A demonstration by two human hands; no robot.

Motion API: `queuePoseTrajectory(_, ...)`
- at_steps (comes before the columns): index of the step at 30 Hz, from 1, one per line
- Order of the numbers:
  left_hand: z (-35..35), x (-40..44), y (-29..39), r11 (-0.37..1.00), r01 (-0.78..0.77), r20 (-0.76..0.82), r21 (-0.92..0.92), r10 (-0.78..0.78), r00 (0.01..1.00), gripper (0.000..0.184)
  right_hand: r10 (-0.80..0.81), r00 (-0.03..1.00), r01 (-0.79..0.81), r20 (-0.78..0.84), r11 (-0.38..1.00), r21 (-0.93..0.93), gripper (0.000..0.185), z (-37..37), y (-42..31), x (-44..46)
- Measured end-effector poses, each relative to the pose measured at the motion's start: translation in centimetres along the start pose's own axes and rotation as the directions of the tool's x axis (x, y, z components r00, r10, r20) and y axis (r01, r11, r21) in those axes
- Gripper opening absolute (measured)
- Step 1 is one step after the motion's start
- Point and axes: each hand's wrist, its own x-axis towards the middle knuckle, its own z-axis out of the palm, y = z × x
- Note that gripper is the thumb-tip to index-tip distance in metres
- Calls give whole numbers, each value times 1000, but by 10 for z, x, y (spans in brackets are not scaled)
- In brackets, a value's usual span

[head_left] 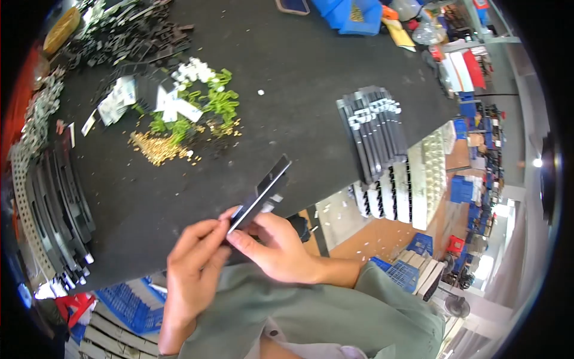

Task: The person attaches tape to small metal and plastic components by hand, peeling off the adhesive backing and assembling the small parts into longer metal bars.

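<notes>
At the front edge of the desk [287,113], the left hand [192,261] and right hand [280,250] pinched a dark strip [258,198].

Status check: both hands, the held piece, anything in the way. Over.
Left hand and right hand gripping dark strip at near end. Green pieces and gold bits lie apart from it.

The dark strip [271,180] looks smooth, the tabletop [293,90] matt.
</notes>
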Motion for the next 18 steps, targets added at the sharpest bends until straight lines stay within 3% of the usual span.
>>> queuePoseTrajectory(1, 3, 1, 5, 994, 19, 108, -106, -7, 994, 47, -25, 1000, 26, 14, 999, -45, 29, -9, -4, -3)
queuePoseTrajectory(2, 2, 3, 10, 993, 5, 105, -121, 8, 994, 47, -46, 998, 49, 35, 995, -86, 30, -19, -11, -6)
queuePoseTrajectory(4, -1, 5, 19, 991, -75, 91, 112, 65, 994, 52, -27, 997, -1, -78, 941, -337, 28, -42, -40, -12)
queuePoseTrajectory(6, -8, 7, 2, 997, -19, 57, 72, 15, 998, 49, -92, 963, -51, -252, 859, -509, 25, -69, -59, -18)
queuePoseTrajectory(8, -12, 8, -6, 995, 23, 41, 95, -27, 999, 41, -198, 909, -180, -367, 608, -774, 18, -96, -69, -15)
queuePoseTrajectory(9, -11, 8, -6, 995, 22, 51, 100, -27, 998, 41, -313, 889, -188, -335, 418, -889, 19, -106, -65, -10)
queuePoseTrajectory(10, -9, 8, -5, 996, 22, 54, 88, -27, 998, 40, -377, 854, -250, -358, 307, -918, 22, -112, -59, -6)
queuePoseTrajectory(14, -8, 10, -5, 995, -21, 51, 102, 16, 999, 35, -741, 606, -332, -289, 95, -939, 26, -141, -45, 10)
queuePoseTrajectory(16, -11, 10, -4, 990, 16, 1, 139, -16, 1000, 34, -776, 535, -314, -334, 184, -931, 26, -154, -42, 16)
queuePoseTrajectory(18, -22, 11, -2, 991, -61, 24, 115, 59, 998, 33, -801, 552, -290, -233, 77, -954, 27, -161, -40, 19)
